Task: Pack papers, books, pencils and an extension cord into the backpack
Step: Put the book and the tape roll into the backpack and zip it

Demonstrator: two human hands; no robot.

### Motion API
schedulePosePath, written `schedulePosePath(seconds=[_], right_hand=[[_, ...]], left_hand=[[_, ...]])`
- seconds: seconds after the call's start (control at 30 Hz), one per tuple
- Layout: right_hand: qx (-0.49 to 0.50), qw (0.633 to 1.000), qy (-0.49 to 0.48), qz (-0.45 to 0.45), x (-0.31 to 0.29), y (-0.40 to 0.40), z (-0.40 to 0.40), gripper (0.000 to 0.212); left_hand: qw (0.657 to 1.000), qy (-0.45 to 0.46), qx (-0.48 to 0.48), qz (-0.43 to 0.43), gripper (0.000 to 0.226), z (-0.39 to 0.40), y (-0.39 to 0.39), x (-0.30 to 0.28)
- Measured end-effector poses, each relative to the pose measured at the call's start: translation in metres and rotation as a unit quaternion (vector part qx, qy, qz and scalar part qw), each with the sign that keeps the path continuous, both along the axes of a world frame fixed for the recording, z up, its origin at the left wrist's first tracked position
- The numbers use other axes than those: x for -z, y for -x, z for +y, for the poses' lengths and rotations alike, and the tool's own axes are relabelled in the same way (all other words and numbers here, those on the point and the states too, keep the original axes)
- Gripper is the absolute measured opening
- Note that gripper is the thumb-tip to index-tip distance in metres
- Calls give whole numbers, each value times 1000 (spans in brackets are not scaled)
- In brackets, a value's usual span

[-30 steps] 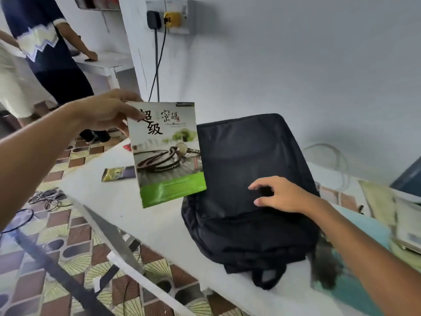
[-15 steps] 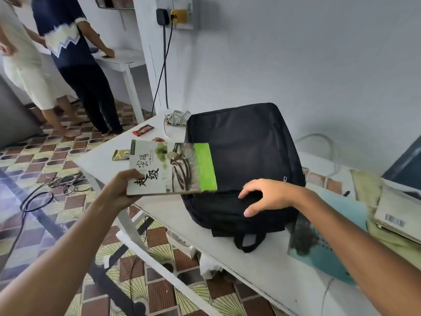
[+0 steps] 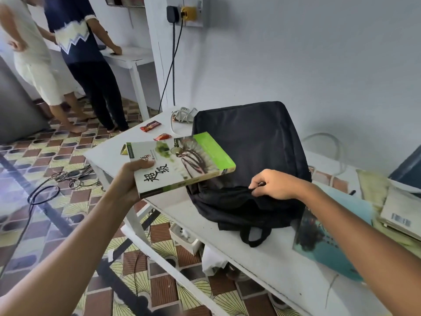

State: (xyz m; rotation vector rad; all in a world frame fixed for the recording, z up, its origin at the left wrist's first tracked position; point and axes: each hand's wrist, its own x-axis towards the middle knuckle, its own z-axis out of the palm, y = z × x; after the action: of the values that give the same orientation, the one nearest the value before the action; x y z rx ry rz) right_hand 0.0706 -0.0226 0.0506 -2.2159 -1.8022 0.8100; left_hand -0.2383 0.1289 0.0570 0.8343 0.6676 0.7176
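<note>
Holding the book flat in my left hand, I have the thumb on its cover and the fingers curled under its near edge, so the hand is clamped on it. The book hangs over the left edge of the table, its far right corner over the bag. My right hand pinches something small at the bag's near seam, thumb and forefinger pressed together; I cannot tell whether it is a zipper pull or just fabric.

The bag lies flat on the table, black, its carry loop toward the near edge. To its right lie a teal book, partly under my right forearm, and a stack of papers and books at the right edge. A white coiled cord sits at the far left corner, touching the bag. Small red wrappers lie near it.

Two people stand at another table far left. Loose cables lie on the patterned floor.
</note>
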Motion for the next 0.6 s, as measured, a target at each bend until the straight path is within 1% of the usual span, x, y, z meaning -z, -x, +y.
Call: schedulePosePath(seconds=[0.1,0.17,0.2,0.27,0.3,0.33,0.37,0.4,0.47,0.5,0.57,0.6], right_hand=[[55,996,-71,-17,-10,-7,10,26],[118,984,-131,1,-18,-14,21,28],[156,975,-156,18,-23,-19,27,28],[223,954,-195,35,-38,-29,40,29],[241,946,-213,38,-46,-34,47,29],[252,940,-229,34,-56,-38,54,27],[257,934,-245,25,-65,-41,60,23],[260,930,-259,18,-74,-42,66,19],[257,927,-274,13,-90,-43,77,17],[254,927,-276,10,-97,-42,81,17],[243,932,-269,4,-109,-37,88,16],[234,936,-265,4,-115,-34,90,17]], left_hand=[[1000,-7,8,-14,25,-8,-9,-17],[1000,1,18,-22,24,-15,-13,-26],[999,3,26,-30,31,-20,-16,-31],[999,5,44,-26,75,-31,-20,-35],[998,12,57,-23,90,-35,-22,-36],[997,13,70,-21,92,-40,-23,-38],[996,13,86,-12,86,-44,-24,-42],[994,14,106,6,75,-48,-26,-46],[989,23,135,51,46,-54,-31,-51],[987,33,142,68,36,-57,-35,-51],[985,51,143,77,31,-67,-44,-47],[987,59,135,67,28,-74,-50,-44]])
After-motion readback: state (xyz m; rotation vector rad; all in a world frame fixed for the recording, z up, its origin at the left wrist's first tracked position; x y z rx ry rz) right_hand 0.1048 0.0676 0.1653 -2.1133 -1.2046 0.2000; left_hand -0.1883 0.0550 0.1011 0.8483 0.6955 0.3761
